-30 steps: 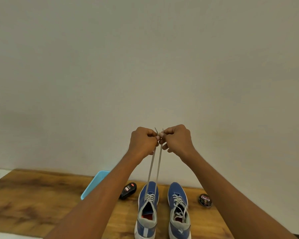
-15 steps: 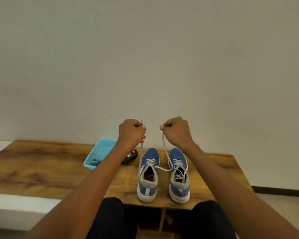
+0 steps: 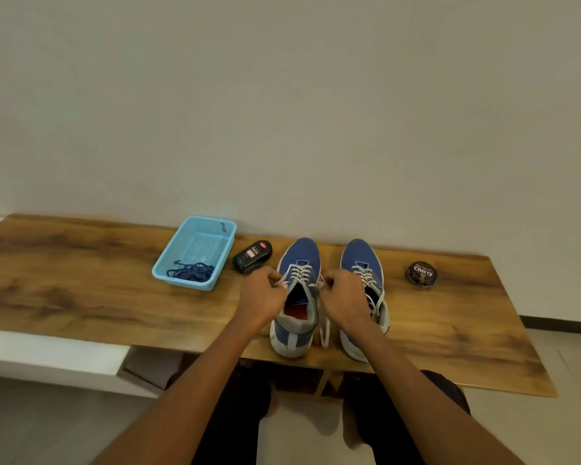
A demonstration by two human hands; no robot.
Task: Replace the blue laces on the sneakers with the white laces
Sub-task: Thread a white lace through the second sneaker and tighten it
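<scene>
Two blue sneakers stand side by side on the wooden table (image 3: 81,280), toes toward the wall. The left sneaker (image 3: 297,260) carries a white lace (image 3: 301,271) through its eyelets. My left hand (image 3: 262,298) pinches one end of that lace at the shoe's left side. My right hand (image 3: 344,298) pinches the other end at its right side, and a loop of it hangs down between the shoes. The right sneaker (image 3: 363,260) also has a white lace and is partly hidden behind my right hand. The blue laces (image 3: 192,271) lie bunched in a light blue basket (image 3: 195,229).
A black shoe-polish applicator (image 3: 252,256) lies between the basket and the left sneaker. A round polish tin (image 3: 422,274) sits right of the right sneaker. The table's back edge meets the wall. My knees are under the front edge.
Both hands have come down from high in front of the wall to the left sneaker's collar, still holding the lace ends. The view has tilted down onto the table.
</scene>
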